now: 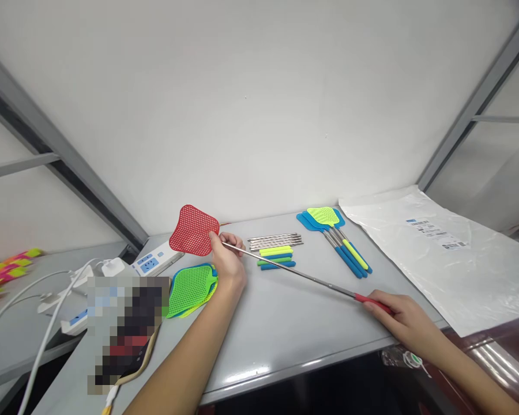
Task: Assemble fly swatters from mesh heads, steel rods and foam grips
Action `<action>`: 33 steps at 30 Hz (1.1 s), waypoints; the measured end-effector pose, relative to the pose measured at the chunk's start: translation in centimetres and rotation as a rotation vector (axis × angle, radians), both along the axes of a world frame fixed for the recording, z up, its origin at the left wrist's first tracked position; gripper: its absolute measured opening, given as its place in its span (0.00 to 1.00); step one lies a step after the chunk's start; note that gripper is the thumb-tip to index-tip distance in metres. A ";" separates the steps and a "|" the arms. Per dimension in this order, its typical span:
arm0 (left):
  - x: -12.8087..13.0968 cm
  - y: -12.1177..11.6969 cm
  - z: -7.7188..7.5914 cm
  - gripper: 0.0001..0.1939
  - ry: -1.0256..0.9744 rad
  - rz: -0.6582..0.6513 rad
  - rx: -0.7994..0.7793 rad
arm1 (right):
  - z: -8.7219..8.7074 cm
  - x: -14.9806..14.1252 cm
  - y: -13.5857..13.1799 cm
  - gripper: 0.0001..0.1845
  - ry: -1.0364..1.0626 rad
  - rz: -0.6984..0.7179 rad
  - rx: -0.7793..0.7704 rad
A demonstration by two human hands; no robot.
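A red fly swatter (194, 230) with an extended metal rod stretches between my hands above the table. My left hand (228, 256) is closed around the neck where the perforated head meets the rod. My right hand (393, 317) grips the red handle at the other end. Beneath my left wrist lie loose swatter heads (191, 288), a green one on top of blue and yellow ones. Behind the rod rest several metal rods (274, 241) in a row, with yellow, green and blue handle sleeves (277, 259) in front of them. Whole swatters (339, 242) in blue and yellow are piled right of these.
A white plastic bag (398, 253) with a label covers the table's right side. Power strips (155, 258) with white cables stand at the left, beside a blurred-out device (130, 334). Pink and yellow items (8, 271) lie far left. A wall closes off the back.
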State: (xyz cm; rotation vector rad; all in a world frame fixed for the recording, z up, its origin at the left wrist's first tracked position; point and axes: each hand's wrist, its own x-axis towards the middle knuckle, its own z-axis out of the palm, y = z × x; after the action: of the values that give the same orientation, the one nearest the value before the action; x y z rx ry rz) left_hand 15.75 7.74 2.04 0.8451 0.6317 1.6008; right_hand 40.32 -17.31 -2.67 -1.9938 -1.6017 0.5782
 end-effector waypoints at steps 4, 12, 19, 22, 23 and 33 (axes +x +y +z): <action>-0.1 -0.1 0.1 0.25 0.023 -0.036 0.009 | 0.0 -0.1 0.0 0.21 -0.032 -0.005 0.003; 3.6 -7.1 -2.0 0.28 0.309 -0.438 0.166 | 0.0 -2.1 1.3 0.22 -0.014 0.024 0.050; 3.9 -8.9 -2.5 0.31 0.645 -0.702 0.280 | 0.4 -3.9 2.2 0.22 0.070 0.031 0.046; 3.4 -8.5 -2.4 0.33 0.549 -0.660 0.286 | 0.6 -3.5 2.0 0.21 0.129 0.042 0.046; 3.3 -8.4 -2.4 0.33 0.497 -0.616 0.278 | 0.6 -3.3 1.9 0.21 0.157 0.040 0.054; 1.9 -5.1 0.2 0.17 0.255 -0.249 0.071 | 0.3 -3.4 1.5 0.20 0.157 0.043 0.044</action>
State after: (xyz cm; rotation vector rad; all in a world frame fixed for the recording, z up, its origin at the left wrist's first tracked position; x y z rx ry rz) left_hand 17.61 2.60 2.24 1.1465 0.6238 1.3074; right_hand 36.93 -15.77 -2.41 -1.8381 -1.5525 0.6918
